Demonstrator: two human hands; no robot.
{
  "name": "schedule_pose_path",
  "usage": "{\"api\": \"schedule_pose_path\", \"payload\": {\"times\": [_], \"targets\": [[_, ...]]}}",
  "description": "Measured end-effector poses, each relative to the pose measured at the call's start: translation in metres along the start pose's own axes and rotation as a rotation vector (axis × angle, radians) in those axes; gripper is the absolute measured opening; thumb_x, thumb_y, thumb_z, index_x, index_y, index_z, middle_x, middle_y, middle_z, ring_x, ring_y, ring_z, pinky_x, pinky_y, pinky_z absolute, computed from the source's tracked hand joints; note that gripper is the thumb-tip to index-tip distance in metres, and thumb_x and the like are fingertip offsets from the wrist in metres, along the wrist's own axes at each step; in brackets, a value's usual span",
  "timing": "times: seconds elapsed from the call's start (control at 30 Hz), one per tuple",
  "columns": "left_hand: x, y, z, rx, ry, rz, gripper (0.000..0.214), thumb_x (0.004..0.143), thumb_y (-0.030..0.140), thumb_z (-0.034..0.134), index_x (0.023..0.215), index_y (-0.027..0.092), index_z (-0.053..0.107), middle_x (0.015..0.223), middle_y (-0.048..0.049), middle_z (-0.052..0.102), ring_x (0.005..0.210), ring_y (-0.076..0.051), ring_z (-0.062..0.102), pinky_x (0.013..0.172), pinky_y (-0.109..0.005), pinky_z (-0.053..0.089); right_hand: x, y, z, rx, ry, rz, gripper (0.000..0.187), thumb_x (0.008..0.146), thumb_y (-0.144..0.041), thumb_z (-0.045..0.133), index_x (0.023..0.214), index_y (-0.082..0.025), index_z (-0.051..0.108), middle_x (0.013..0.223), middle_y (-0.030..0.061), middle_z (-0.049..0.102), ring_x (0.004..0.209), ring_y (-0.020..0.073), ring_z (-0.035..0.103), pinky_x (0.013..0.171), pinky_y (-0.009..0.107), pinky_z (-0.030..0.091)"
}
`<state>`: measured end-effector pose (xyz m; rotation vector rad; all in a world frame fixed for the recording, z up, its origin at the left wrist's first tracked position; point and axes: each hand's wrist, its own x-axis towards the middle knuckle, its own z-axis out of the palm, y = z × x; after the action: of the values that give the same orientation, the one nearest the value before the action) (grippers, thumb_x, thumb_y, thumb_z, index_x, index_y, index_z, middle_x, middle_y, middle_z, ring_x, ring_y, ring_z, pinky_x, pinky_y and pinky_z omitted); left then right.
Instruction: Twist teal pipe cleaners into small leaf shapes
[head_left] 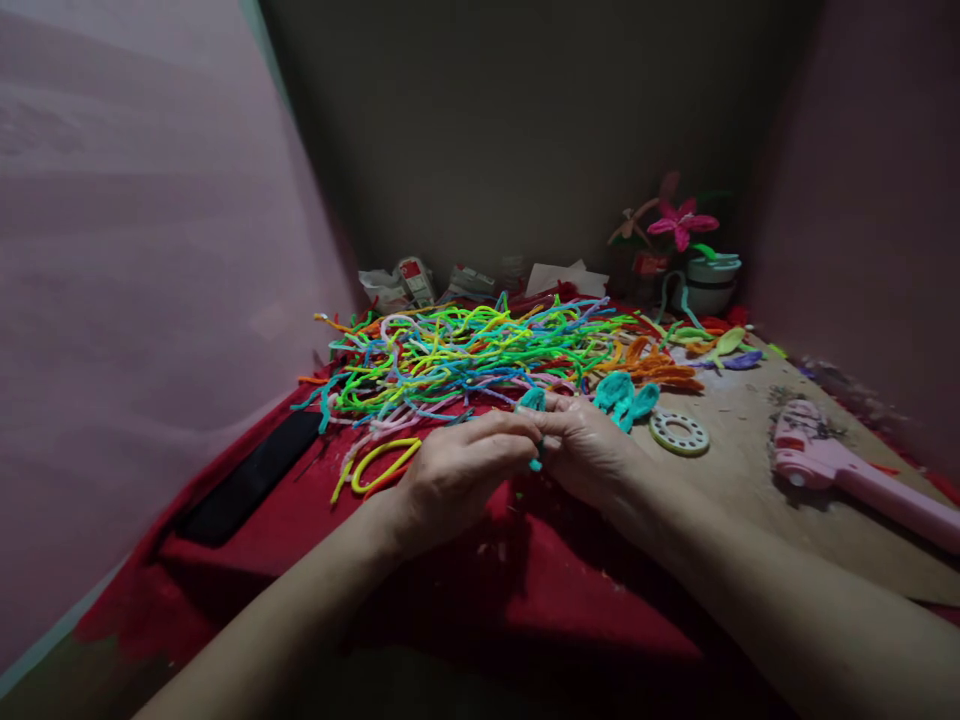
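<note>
My left hand [457,478] and my right hand [589,448] meet at the middle of the red cloth [300,530], fingers pinched together on a small teal pipe cleaner piece [534,402] that pokes out above and below the fingertips. Just behind them lies a big tangled pile of coloured pipe cleaners [465,360]. To the right of my right hand lie finished teal petal shapes [626,398].
A white ring-shaped disc [679,434] and a pink glue gun [832,462] lie on the brown board at right. Orange petal shapes [660,368], a pot with a pink pipe-cleaner flower [686,245], and crumpled packets [405,285] sit by the back wall. A black strip [251,480] lies at left.
</note>
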<state>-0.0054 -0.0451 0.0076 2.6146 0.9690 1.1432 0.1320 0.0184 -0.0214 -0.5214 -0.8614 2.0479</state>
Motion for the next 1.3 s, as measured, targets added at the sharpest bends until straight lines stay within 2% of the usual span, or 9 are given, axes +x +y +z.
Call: {"api": "schedule_pose_path", "payload": {"times": [0.1,0.2,0.33,0.5,0.7,0.9,1.13,1.3], "targets": [[0.009,-0.004,-0.008,-0.172,-0.024,-0.108,0.016,0.084,0.015,0.047,0.085,0.015,0.064,0.087,-0.0083,0.066,0.083,-0.014,0.061,0.075,-0.026,0.05,-0.001,-0.002,0.001,-0.009,0.021,0.002,0.024,0.052,-0.013,0.075,0.06,-0.013,0.053,0.052,-0.0026,0.053,0.046,0.0076,0.049,0.044,0.02,0.041],[0.015,-0.008,-0.015,-0.192,0.011,-0.157,0.016,0.083,0.017,0.05,0.084,0.015,0.065,0.082,-0.0064,0.064,0.074,-0.012,0.059,0.068,-0.024,0.05,0.0,-0.004,0.0,0.034,0.062,-0.025,0.023,0.054,-0.009,0.072,0.067,-0.014,0.055,0.057,-0.0021,0.055,0.05,0.0096,0.053,0.047,0.023,0.046],[0.016,-0.007,-0.02,-0.052,-0.025,-0.085,0.018,0.083,0.014,0.05,0.091,0.016,0.066,0.088,-0.0056,0.061,0.08,-0.011,0.057,0.072,-0.021,0.046,0.002,-0.005,-0.001,0.054,0.098,-0.076,0.024,0.054,-0.004,0.067,0.071,-0.015,0.054,0.062,-0.002,0.056,0.052,0.0101,0.054,0.048,0.024,0.049],[0.013,-0.01,-0.019,0.184,-0.136,-0.031,0.02,0.083,0.011,0.047,0.094,0.016,0.064,0.084,-0.0046,0.056,0.076,-0.009,0.053,0.067,-0.019,0.043,0.0,-0.006,-0.001,-0.141,0.063,-0.12,0.017,0.056,-0.012,0.067,0.054,-0.014,0.05,0.054,-0.0045,0.048,0.045,0.0075,0.048,0.042,0.022,0.046],[0.007,-0.018,-0.011,0.507,-0.084,-0.006,0.014,0.082,0.009,0.046,0.083,0.014,0.059,0.074,-0.0027,0.055,0.069,-0.011,0.048,0.064,-0.023,0.039,-0.006,-0.009,0.004,-0.369,0.113,-0.106,0.014,0.06,-0.012,0.06,0.051,-0.015,0.049,0.044,-0.0065,0.045,0.036,0.0051,0.041,0.036,0.018,0.036],[0.007,-0.008,-0.007,0.716,-0.171,-0.013,0.016,0.082,0.01,0.043,0.074,0.013,0.057,0.07,-0.0042,0.053,0.065,-0.014,0.046,0.06,-0.025,0.037,-0.005,-0.008,0.003,-0.503,0.136,-0.128,0.014,0.061,-0.013,0.058,0.052,-0.017,0.049,0.04,-0.0059,0.047,0.035,0.0076,0.042,0.037,0.021,0.034],[0.008,-0.001,-0.003,0.855,-0.283,-0.028,0.014,0.081,0.009,0.043,0.074,0.015,0.053,0.075,-0.0048,0.052,0.069,-0.017,0.046,0.058,-0.027,0.036,-0.006,-0.005,0.002,-0.677,0.185,-0.133,0.017,0.063,-0.017,0.059,0.051,-0.017,0.048,0.041,-0.0051,0.047,0.037,0.0075,0.043,0.038,0.02,0.032],[0.011,0.003,0.005,0.861,-0.316,-0.004,0.013,0.08,0.007,0.043,0.076,0.013,0.053,0.072,-0.0056,0.053,0.067,-0.018,0.047,0.056,-0.029,0.039,-0.005,-0.004,-0.001,-0.607,0.148,-0.055,0.018,0.061,-0.016,0.058,0.048,-0.017,0.047,0.04,-0.0047,0.047,0.033,0.0077,0.042,0.034,0.021,0.034]]}}
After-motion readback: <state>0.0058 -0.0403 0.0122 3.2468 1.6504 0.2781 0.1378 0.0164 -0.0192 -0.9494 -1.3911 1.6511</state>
